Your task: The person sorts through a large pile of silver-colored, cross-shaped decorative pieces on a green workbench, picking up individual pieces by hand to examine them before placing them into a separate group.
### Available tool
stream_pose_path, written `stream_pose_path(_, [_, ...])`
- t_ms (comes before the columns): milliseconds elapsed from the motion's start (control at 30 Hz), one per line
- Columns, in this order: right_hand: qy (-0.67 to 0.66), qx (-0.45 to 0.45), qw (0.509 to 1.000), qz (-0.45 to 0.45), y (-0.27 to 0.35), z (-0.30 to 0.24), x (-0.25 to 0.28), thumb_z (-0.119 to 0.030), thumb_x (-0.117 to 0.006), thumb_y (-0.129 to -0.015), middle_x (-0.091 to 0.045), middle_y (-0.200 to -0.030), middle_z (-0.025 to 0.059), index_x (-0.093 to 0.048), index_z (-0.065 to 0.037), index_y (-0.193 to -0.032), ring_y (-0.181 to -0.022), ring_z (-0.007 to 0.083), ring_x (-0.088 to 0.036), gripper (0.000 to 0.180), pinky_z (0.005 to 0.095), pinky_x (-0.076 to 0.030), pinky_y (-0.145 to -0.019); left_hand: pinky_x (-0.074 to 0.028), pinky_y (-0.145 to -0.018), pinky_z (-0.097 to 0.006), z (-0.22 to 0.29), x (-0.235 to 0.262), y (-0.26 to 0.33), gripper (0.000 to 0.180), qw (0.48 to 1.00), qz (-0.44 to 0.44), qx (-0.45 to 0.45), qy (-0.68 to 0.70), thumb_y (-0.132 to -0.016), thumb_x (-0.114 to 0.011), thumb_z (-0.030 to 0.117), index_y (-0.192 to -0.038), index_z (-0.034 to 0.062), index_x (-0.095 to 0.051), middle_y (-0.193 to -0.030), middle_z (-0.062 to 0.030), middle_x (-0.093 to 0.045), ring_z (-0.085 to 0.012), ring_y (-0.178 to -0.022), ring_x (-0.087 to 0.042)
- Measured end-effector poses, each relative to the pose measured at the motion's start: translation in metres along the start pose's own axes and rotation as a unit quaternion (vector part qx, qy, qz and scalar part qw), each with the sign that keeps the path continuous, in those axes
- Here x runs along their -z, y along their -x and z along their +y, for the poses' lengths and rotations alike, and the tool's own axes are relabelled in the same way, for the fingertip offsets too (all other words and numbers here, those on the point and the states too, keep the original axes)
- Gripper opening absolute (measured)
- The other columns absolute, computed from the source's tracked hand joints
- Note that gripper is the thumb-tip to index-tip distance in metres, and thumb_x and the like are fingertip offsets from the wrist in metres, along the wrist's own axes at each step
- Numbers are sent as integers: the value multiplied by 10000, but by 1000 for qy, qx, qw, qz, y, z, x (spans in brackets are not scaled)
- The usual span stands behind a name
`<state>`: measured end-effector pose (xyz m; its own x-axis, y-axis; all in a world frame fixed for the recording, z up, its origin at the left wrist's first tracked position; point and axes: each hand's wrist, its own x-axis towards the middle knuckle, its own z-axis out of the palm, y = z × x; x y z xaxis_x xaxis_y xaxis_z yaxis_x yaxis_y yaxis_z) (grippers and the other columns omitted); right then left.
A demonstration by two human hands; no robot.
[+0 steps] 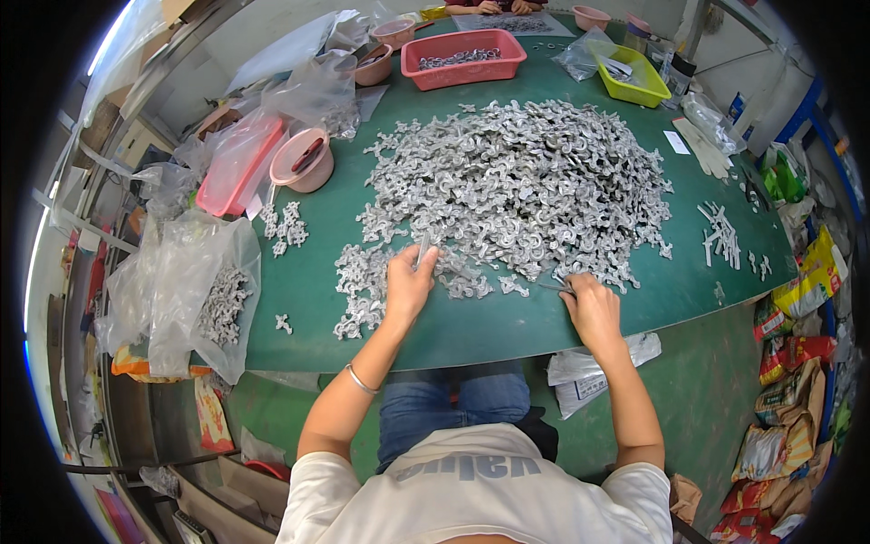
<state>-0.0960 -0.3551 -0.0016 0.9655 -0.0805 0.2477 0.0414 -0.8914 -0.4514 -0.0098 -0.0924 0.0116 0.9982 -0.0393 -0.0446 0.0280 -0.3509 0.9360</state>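
Observation:
A large heap of small silver-grey metal castings (526, 181) covers the middle of the green table. My left hand (410, 283) is closed at the heap's near edge, pinching a narrow silver-grey piece (423, 247) that points up; its exact kind is too small to tell. Beside that hand lies a smaller spread of castings (361, 295). At the near right of the heap, my right hand (594, 310) is closed on a thin metal tool (551, 287), its tip pointing left toward a loose casting (513, 287). The fingers hide the rest of the tool.
Left on the table are a bag of castings (227, 304), a pink tray (237, 168) and a pink bowl (308, 172). At the back stand a red basin (464, 74) and a yellow-green basin (634, 89). Straight grey strips (720, 236) lie right. Another person's hands (507, 7) appear across the table.

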Motion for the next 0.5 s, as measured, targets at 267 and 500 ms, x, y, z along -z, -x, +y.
stream_pose_path(267, [-26,-23,999,-19,-6,-1,-8,-74,-591,-661,-598,-785,147,-575,-17,-803,-696,343,-580,153,418,-456,-598,-439,-610,-292,15,0,-1,51,938,70,-332,-74,-775,-560,-13,-802,-31,-600,-769,-128,-567,-248,-675,-559])
stream_pose_path(500, [-266,-114,957,-39,-14,-3,1,-70,-596,-691,-555,-626,64,-569,7,-729,-551,175,-543,90,302,-422,-526,-447,-612,-298,7,11,-3,55,953,115,-267,-80,-760,-576,-25,-807,-39,-601,-775,-137,-590,-250,-680,-576])
